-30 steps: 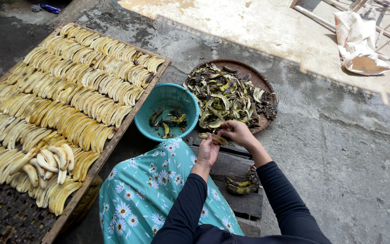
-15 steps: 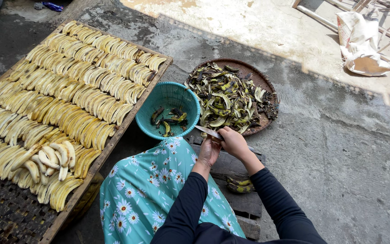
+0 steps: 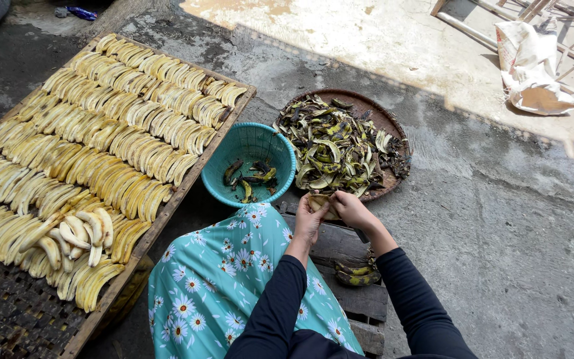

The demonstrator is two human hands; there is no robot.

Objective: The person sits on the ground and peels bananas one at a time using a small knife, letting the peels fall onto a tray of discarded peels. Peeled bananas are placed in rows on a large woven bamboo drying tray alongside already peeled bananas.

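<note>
Both my hands meet over a wooden plank [image 3: 340,247], just in front of my knees. My left hand [image 3: 308,223] and my right hand [image 3: 353,210] together grip a yellow-brown banana [image 3: 321,202]. A dark, handle-like piece juts out under my right hand; I cannot tell what it is. Just beyond the hands is a round woven tray [image 3: 369,101] heaped with dark banana peels [image 3: 335,147]. A teal plastic basket [image 3: 216,174] with a few peels in it stands to the left of the tray.
A long wooden drying rack [image 3: 167,214] on the left carries rows of peeled bananas [image 3: 101,146]. A few unpeeled bananas [image 3: 356,274] lie on the plank by my right arm. My floral skirt [image 3: 220,286] covers my lap. A white sack [image 3: 533,66] lies far right on the concrete.
My right hand drew back from the edge of the peel tray toward my body. Both hands now close together on the banana.
</note>
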